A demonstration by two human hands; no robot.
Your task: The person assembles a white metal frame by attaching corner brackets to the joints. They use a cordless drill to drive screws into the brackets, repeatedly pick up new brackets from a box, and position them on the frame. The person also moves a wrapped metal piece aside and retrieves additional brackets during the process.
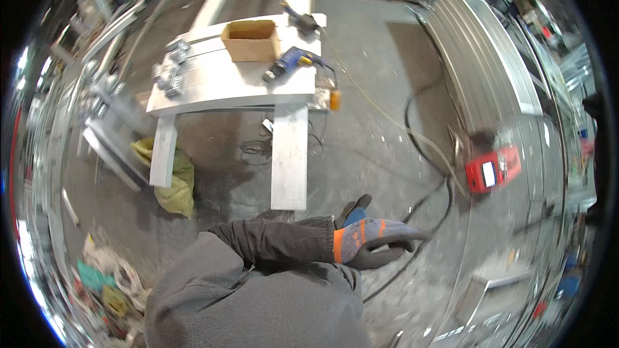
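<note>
A person's gloved left hand, in blue, orange and black, reaches across the lower center of the frame from a dark sleeve, fingers pointing right and loosely curled, a gap between thumb and fingers and nothing visible in the grasp; the right hand is out of view, and its state cannot be told. Nearest the glove, a black cable lies on the gray floor, its length running from the upper right of the frame in a bend down past the fingertips toward the bottom center. A dark shoe shows just above the wrist. At upper center, a blue power drill lies on the white bench, its long axis slanting, chuck toward the lower left and handle toward the right. Just beside it stands an open cardboard box, with a second tool near the bench's far right corner and small metal parts grouped at the left edge. A red device with a lit screen sits at right, below stacked metal profiles; an olive sack slumps by the bench's left leg.
</note>
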